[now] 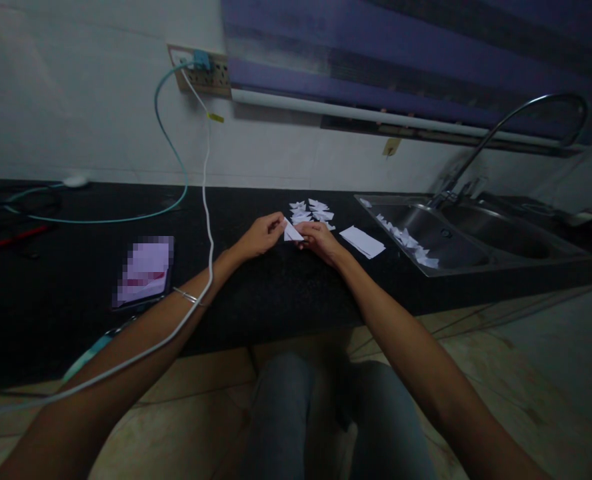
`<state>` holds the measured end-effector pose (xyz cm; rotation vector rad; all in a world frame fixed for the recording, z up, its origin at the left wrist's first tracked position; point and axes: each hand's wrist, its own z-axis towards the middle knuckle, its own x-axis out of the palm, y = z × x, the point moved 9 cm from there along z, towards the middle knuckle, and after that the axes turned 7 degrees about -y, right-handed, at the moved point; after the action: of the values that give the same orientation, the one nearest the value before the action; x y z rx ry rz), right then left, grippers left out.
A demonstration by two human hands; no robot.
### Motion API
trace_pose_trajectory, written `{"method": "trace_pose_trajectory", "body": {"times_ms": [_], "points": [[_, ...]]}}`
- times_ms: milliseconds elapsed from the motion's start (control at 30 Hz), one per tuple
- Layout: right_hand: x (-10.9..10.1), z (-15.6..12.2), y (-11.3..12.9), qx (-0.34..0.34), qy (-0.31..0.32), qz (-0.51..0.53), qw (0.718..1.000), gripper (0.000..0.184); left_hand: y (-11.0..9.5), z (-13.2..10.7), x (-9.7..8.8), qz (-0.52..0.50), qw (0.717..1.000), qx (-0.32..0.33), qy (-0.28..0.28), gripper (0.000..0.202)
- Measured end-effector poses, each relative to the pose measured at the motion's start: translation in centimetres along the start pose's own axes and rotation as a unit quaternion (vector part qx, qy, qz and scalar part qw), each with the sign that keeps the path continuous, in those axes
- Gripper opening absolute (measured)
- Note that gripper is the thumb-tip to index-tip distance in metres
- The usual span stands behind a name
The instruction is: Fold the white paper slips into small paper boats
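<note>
Between my two hands is a small folded piece of white paper [292, 232], held just above the dark countertop [271, 293]. My left hand [265, 233] pinches its left edge with the fingertips. The fingers of my right hand [321, 241] close on its right side, with the thumb on top. Just behind lie several folded white paper pieces [320, 207] in two loose columns, partly hidden by my hands. A stack of flat white paper slips [363, 241] rests to the right of my right hand.
More folded paper pieces [406, 240] line the left rim of the steel sink [431, 272], under a curved faucet [501, 123]. A phone [145, 272] lies left of my left forearm. A white cable [207, 200] hangs from the wall socket [216, 73] across that forearm.
</note>
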<state>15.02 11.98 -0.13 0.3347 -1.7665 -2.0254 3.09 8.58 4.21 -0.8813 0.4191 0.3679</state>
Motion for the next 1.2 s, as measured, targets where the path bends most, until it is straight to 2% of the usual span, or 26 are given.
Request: {"method": "trace_pose_trajectory", "body": {"times_ms": [533,833,967,1200], "points": [[0.4,-0.1,0.0,-0.013,0.039,-0.035,0.999,0.020,-0.4,-0.1,0.1,0.008,1.000,0.021,-0.007,0.025],[0.7,-0.3,0.6,-0.046,0.011,-0.085,0.995,0.018,0.0,-0.3,0.8,0.025,0.999,0.016,0.018,0.026],[1.1,-0.5,1.0,-0.051,0.018,-0.109,0.993,0.021,0.1,-0.4,1.0,0.046,0.998,0.015,0.036,0.026],[0.6,-0.5,0.4,-0.033,0.023,-0.099,0.994,0.021,0.1,-0.2,0.7,0.065,0.998,-0.005,0.021,0.027]]}}
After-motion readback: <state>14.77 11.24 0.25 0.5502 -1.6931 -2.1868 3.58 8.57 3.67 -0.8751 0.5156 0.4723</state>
